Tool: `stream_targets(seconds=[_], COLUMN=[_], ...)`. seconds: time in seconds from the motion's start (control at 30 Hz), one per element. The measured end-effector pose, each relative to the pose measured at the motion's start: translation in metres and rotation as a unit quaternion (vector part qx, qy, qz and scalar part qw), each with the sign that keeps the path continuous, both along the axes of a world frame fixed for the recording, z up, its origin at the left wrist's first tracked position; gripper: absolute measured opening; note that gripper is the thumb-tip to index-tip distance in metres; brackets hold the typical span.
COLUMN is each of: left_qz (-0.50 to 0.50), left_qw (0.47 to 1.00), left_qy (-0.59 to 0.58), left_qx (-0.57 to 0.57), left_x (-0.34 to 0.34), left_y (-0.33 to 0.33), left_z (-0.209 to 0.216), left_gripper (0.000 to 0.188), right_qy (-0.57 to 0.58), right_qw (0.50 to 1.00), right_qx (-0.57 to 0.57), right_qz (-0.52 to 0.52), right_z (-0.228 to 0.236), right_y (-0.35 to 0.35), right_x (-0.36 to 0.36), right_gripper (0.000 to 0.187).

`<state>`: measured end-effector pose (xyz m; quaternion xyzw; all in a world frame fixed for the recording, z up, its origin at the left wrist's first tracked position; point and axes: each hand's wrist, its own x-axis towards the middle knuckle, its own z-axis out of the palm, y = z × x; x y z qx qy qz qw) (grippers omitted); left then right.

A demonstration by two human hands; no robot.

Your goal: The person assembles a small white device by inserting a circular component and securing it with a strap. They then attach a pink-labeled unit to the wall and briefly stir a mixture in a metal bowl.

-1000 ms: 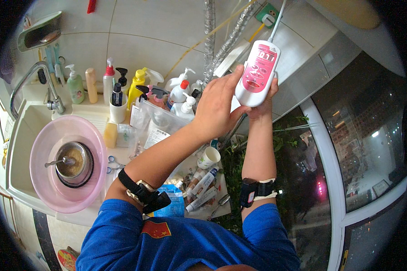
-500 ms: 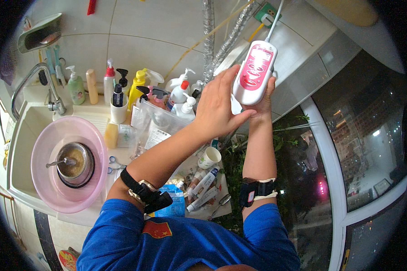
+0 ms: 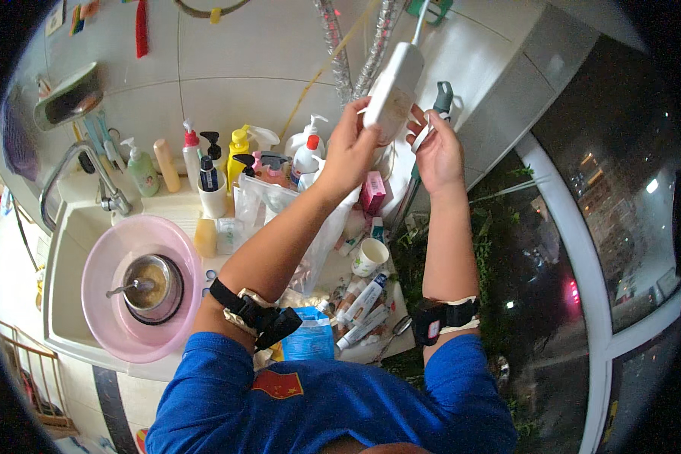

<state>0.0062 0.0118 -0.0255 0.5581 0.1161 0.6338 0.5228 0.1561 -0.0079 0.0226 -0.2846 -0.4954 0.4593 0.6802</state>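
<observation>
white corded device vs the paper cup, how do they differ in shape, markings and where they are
Shape: the white corded device is long and flat with rounded ends; the paper cup is round with an open mouth.
Place: the white corded device is raised in the left hand; the paper cup sits near the tubes.
Markings: the paper cup has green print; the white corded device shows none.
Both are mostly white.

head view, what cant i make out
In the head view:
White handheld device in the left hand: far face, turned away.
White strip at the right hand: small and blurred, unclear if held.
White cable: far end, cut off by top edge.
Scissors: blades, behind the left arm.
</observation>
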Motion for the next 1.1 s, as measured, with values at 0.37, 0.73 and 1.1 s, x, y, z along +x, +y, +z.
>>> stream_targets(seconds=[0.37,0.73,1.1], left_qz=[-0.114,0.42,0.368], left_qw=[0.991,0.84,0.867], left_qy=[-0.07,0.158,0.134], left_qx=[-0.005,0.305,0.308], left_x=[0.0,-0.012,-0.014], left_y=[0.007,-0.015,-0.011], left_z=[-0.002,0.024,0.045], left_gripper=[0.052,0.055,0.011], right_qy=[-0.14,-0.263,-0.242], right_qw=[0.99,0.965,0.97], right_qx=[-0.001,-0.013,-0.016], right_qz=[0.022,0.002,0.016], right_z=[0.02,0.036,0.035], right_y=[-0.015,-0.025,-0.023], right_x=[0.0,-0.012,-0.012], right_gripper=[0.014,0.015,0.021])
